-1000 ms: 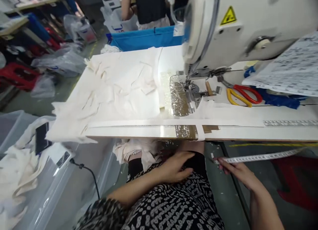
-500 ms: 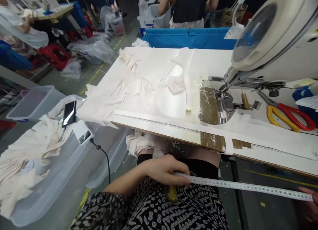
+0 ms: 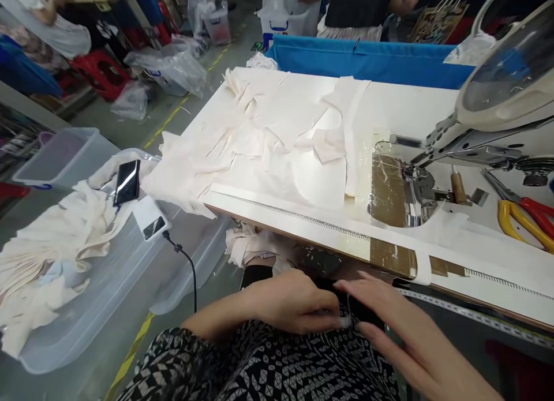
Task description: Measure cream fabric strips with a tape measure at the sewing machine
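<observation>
My left hand (image 3: pixel 298 304) is closed over my lap, its thumb and finger pinching the pale end of a white measuring tape (image 3: pixel 471 314). Much of the tape's near part is hidden by the hands; the rest stretches out to the right below the table edge. Close to the left hand's fingertips is my right hand (image 3: pixel 402 326), its thumb and fingers spread and slightly blurred. No grip on the tape shows in it. Above both hands runs the table's front edge, with a printed ruler strip (image 3: pixel 289 213) along it.
White cloth pieces (image 3: pixel 259 141) cover the table's left side. A sewing machine (image 3: pixel 419 187), a wooden-handled tool (image 3: pixel 457 184) and scissors (image 3: pixel 515 219) are at right. At left, a plastic bin (image 3: pixel 108 308) carries cloth, a phone (image 3: pixel 127 182) and a cabled white device (image 3: pixel 149 216).
My right hand has come in from the far right to beside my left hand, with its fingers spread. The tape no longer runs straight between the hands. The view has shifted left.
</observation>
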Demonstrator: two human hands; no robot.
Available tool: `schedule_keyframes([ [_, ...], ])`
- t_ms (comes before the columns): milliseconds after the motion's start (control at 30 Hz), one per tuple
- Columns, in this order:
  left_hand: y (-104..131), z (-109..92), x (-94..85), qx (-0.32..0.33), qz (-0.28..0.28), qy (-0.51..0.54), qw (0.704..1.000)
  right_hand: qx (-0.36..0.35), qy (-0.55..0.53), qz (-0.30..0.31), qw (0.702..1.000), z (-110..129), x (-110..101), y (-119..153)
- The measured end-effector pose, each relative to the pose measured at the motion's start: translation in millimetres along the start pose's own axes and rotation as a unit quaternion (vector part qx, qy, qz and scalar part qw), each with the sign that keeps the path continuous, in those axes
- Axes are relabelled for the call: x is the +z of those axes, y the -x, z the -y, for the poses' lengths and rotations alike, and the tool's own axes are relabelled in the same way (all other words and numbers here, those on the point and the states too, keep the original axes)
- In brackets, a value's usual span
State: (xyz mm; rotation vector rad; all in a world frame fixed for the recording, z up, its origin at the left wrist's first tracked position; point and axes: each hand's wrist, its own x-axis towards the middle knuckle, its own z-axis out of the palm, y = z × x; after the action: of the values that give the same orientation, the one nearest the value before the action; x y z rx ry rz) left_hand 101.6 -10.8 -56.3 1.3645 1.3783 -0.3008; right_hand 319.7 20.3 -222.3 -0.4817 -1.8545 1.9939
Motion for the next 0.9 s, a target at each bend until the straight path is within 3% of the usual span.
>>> schedule_keyframes([
  [67, 3, 1, -6.0, -0.016, -0.026, -0.008, 1.0, -0.044, -0.026, 0.067, 0.996, 28, 5, -34],
  [133, 14, 5, -18.2, -0.044, -0.039, 0.003, 0.998, -0.077, -0.059, 0.091, 0.991, 44, 4, -59],
  [267, 45, 16, -48.7, -0.11, -0.073, 0.024, 0.991, -0.085, -0.055, 0.044, 0.994, 50, -16, -83],
  [433, 67, 13, -74.5, -0.175, -0.146, 0.064, 0.972, -0.013, -0.023, 0.014, 1.0, 37, -38, -84],
  [667, 41, 12, -83.5, -0.2, -0.315, 0.059, 0.926, 0.058, -0.019, -0.007, 0.998, 20, -50, -84],
  [833, 27, 26, -78.3, -0.194, -0.328, 0.094, 0.92, 0.164, -0.112, 0.107, 0.974, 10, -48, -83],
  [900, 27, 27, -77.5, -0.186, -0.32, 0.11, 0.922, 0.176, -0.144, 0.13, 0.965, 9, -44, -88],
])
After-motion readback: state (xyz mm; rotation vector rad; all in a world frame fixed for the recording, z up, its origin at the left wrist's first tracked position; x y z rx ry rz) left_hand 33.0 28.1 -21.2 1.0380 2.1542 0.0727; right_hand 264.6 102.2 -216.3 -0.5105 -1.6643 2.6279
